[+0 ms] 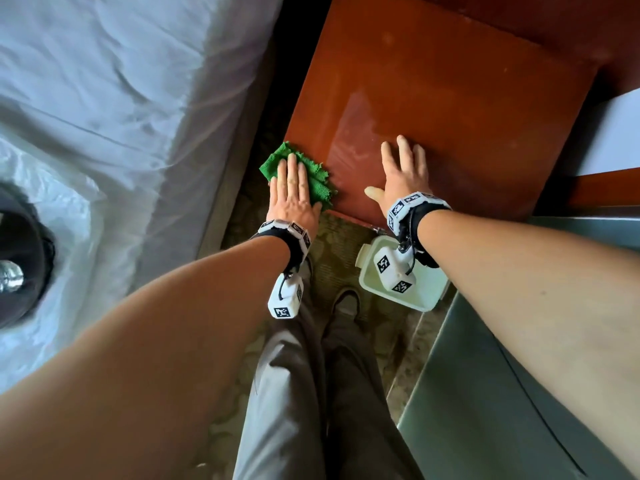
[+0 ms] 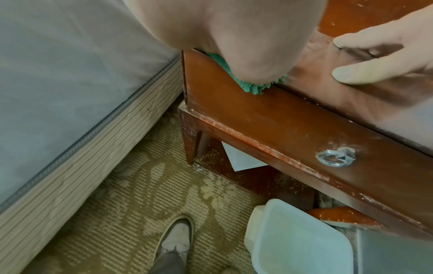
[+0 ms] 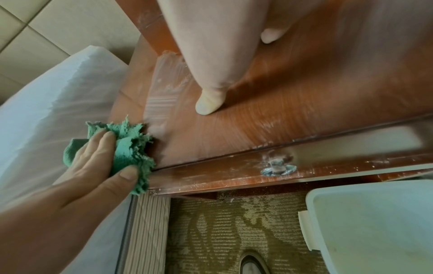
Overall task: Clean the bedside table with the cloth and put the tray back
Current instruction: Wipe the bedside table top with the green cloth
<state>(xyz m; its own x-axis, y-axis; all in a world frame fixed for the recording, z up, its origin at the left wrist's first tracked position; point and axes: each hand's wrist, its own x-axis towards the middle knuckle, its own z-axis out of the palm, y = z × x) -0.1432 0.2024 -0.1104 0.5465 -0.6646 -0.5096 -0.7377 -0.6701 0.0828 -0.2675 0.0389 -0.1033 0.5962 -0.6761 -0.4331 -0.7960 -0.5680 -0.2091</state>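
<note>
The bed (image 1: 104, 98) runs along my left, a dark gap between it and the wooden surface (image 1: 450, 98). Most of that reddish top lies open ahead of my hands, streaked pale in the middle; its far and right edges meet a raised wooden ledge. The carpet (image 2: 117, 204) fills the room between bed and front edge, where my shoes stand.

The tray (image 1: 429, 292), pale plastic, sits on the carpet below the front right part of the surface, well apart from both hands and partly hidden under my right wrist in the head view.

My right grip (image 1: 405, 174) lies flat on the surface near the front edge, fingers straight and spread, holding nothing.

My left grip (image 1: 294, 192) presses flat on the cloth (image 1: 273, 164) with fingers straight and thumb alongside, not curled round it. The green cloth sits bunched at the front left corner, its frayed hem hanging slightly over the front and left edges.

Smallest, a glass knob (image 2: 335, 157) sits on the drawer front below the edge.
</note>
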